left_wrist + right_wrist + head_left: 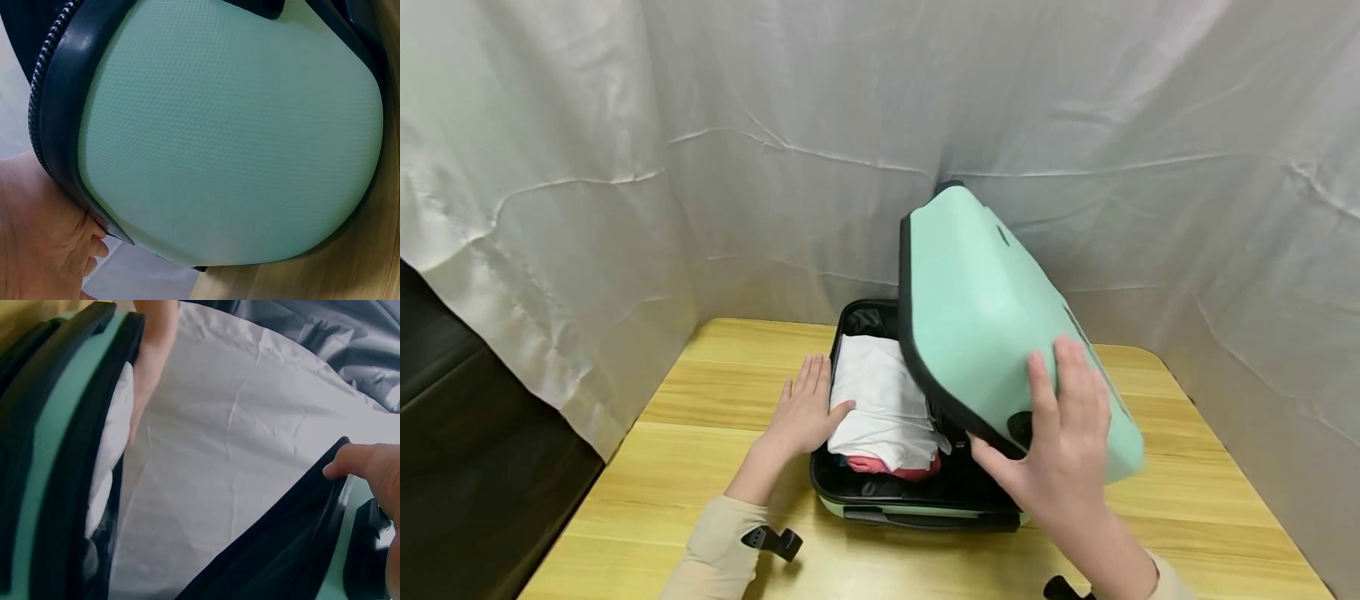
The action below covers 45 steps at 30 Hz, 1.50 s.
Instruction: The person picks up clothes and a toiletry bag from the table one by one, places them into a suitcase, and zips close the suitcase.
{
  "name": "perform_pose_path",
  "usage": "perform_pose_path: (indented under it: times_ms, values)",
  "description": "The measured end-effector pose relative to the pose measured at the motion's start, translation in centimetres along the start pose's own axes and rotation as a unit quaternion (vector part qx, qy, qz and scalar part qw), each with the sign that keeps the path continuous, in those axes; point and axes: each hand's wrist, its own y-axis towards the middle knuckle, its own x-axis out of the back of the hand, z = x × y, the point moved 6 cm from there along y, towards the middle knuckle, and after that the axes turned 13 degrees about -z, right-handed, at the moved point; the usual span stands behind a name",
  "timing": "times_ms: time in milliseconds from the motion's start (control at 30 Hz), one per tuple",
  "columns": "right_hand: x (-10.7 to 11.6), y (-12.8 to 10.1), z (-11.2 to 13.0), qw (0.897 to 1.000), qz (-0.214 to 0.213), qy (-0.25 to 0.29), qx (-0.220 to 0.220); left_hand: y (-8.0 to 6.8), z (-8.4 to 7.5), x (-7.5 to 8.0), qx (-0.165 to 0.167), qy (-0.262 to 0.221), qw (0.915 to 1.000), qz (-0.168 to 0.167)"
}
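Observation:
A mint-green suitcase with black trim lies on the table, its lid [977, 325] tilted up and leaning right over the base [925, 507]. White folded clothes [880, 392] fill the base's left part, with a red cloth [917, 472] beneath them. My left hand [805, 417] rests on the base's left rim, fingers straight. With my right hand [1067, 433] I hold the lid near its front corner. The right wrist view shows that thumb [344, 464] over the lid's edge. The left wrist view is mostly the textured green shell [231, 144].
The wooden table [700, 467] extends on both sides of the suitcase. Grey-white curtains [820, 100] hang behind it and along the sides. Something black [467, 433] stands past the table's left edge.

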Motion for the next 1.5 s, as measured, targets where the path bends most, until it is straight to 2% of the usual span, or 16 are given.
perform_pose_path:
  times_ms: [100,233,367,500,667,1067,1333,1500]
  values:
    - [-0.6,-0.1,0.5,1.000,-0.003,-0.003,0.012,-0.1,-0.1,0.1,-0.002,0.000,1.0000,-0.006]
    - [-1.0,0.0,1.1,0.999,-0.029,0.006,0.036,-0.2,-0.3,0.3,-0.008,-0.006,0.9999,-0.012]
    - [-1.2,-0.3,1.5,0.998,-0.030,0.008,0.046,-0.1,-0.5,0.7,-0.027,-0.015,0.9994,-0.018]
    - [-1.6,-1.1,2.1,0.998,-0.010,0.012,0.063,0.0,-0.4,1.5,-0.046,-0.012,0.9985,-0.026]
    - [-2.4,-2.0,3.2,0.995,0.019,0.014,0.092,0.1,0.2,2.4,-0.051,-0.002,0.9980,-0.037]
    - [-4.1,-4.3,5.2,0.986,0.078,0.027,0.145,0.0,2.2,4.7,-0.031,-0.017,0.9967,-0.073]
    - [-5.0,-6.1,6.4,0.979,0.114,0.023,0.166,0.0,2.4,5.6,-0.026,-0.028,0.9953,-0.089]
    - [-5.2,-7.0,7.0,0.976,0.116,0.020,0.180,0.0,2.6,5.8,-0.021,-0.033,0.9948,-0.094]
